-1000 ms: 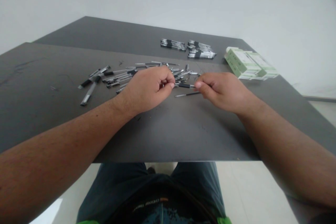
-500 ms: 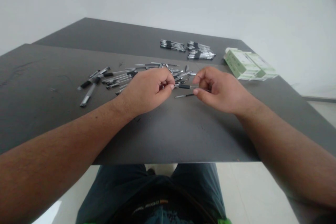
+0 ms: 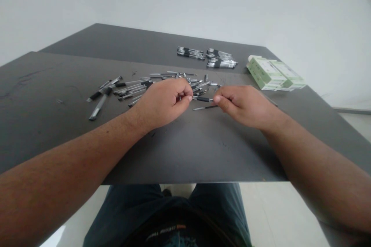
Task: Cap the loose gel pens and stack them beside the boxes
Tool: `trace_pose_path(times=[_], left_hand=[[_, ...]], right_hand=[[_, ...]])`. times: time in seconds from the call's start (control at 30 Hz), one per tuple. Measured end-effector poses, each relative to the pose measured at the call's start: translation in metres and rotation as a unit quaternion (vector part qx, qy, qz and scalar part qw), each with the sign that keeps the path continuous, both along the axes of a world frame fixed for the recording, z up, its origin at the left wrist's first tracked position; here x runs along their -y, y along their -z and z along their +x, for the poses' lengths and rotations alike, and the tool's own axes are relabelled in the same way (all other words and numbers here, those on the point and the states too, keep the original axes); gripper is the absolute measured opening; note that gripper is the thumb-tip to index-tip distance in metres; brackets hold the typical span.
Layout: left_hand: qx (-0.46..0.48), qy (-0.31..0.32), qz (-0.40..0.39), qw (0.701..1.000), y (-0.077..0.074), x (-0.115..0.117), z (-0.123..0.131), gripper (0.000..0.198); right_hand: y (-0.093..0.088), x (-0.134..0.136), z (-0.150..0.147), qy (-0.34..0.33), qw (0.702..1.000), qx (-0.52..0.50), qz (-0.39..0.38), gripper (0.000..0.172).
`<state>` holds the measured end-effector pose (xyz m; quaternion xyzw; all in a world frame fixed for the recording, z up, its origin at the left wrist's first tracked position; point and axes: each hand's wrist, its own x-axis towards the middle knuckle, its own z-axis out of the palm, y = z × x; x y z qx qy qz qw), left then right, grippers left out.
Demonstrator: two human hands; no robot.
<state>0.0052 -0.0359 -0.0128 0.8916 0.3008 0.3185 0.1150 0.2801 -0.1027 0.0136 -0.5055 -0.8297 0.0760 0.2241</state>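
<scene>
A pen (image 3: 203,99) with a black grip spans the gap between my two hands, lying roughly level above the table. My left hand (image 3: 165,102) pinches its left end between thumb and forefinger. On the other end, my right hand (image 3: 245,104) is closed, thumb pressed against the curled forefinger; the fingers hide that part of the pen. Just below the pen, a thin ink refill (image 3: 203,107) rests on the table, partly covered by my right hand. Behind my left hand spreads a loose heap of pen parts (image 3: 131,89), clear barrels and refills among them.
Several pens (image 3: 100,102) lie crossed at the left. Toward the back, bundles of clear pens (image 3: 222,63) and another bundle (image 3: 190,53) lie side by side. Green and white boxes (image 3: 266,73) stand at the right on the dark grey table (image 3: 185,154). Its front edge is close to my lap.
My right hand has closed from a looser hold onto the pen's right end. The left hand keeps its pinch. The whole view has shifted slightly downward.
</scene>
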Motion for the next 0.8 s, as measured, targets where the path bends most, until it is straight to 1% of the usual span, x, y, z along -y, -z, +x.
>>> trace_pose_path(times=[0.03, 0.13, 0.23, 0.33, 0.37, 0.4, 0.47, 0.57, 0.6, 0.7, 0.8], left_hand=[[0.001, 0.001, -0.001, 1.0, 0.0001, 0.0, 0.0001, 0.014], [0.0, 0.004, -0.009, 1.0, -0.0003, 0.0002, 0.0005, 0.014], [-0.003, 0.004, -0.007, 1.0, -0.0009, 0.0003, 0.0008, 0.015], [-0.002, 0.007, -0.002, 1.0, -0.0009, 0.0, 0.0008, 0.016], [-0.001, 0.008, -0.003, 1.0, -0.0009, -0.0001, 0.0008, 0.016], [0.0, 0.009, -0.004, 1.0, -0.0008, -0.0002, 0.0007, 0.016], [0.0, 0.011, -0.006, 1.0, -0.0006, -0.0003, 0.0006, 0.015], [-0.002, 0.009, -0.006, 1.0, -0.0002, -0.0006, 0.0005, 0.015], [-0.002, 0.008, -0.005, 1.0, -0.0001, -0.0007, 0.0004, 0.015], [0.002, 0.007, -0.006, 1.0, 0.0002, -0.0009, 0.0005, 0.014], [0.001, 0.009, -0.006, 1.0, 0.0001, -0.0008, 0.0006, 0.014]], right_hand=[[0.0, 0.0003, 0.0, -0.005, 1.0, -0.002, -0.006, 0.035], [0.0007, 0.001, 0.0003, 0.011, 0.999, -0.025, -0.02, 0.017], [0.0009, 0.0009, 0.0004, 0.015, 1.0, -0.018, -0.009, 0.011], [0.0005, 0.0003, -0.0006, -0.003, 1.0, 0.001, -0.005, 0.028], [0.0006, 0.0001, -0.0009, -0.003, 1.0, -0.002, -0.011, 0.03], [0.0007, 0.0001, -0.0011, 0.0, 1.0, -0.01, -0.019, 0.028], [0.0012, 0.0003, -0.0012, 0.016, 0.999, -0.026, -0.03, 0.02], [0.0011, 0.0009, -0.001, 0.027, 0.999, -0.021, -0.021, 0.011], [0.0009, 0.001, -0.0011, 0.022, 1.0, -0.012, -0.014, 0.011], [0.0008, 0.0011, -0.0015, 0.006, 1.0, 0.001, -0.006, 0.024], [0.0014, 0.0014, -0.0018, 0.024, 0.999, -0.028, -0.024, 0.018]])
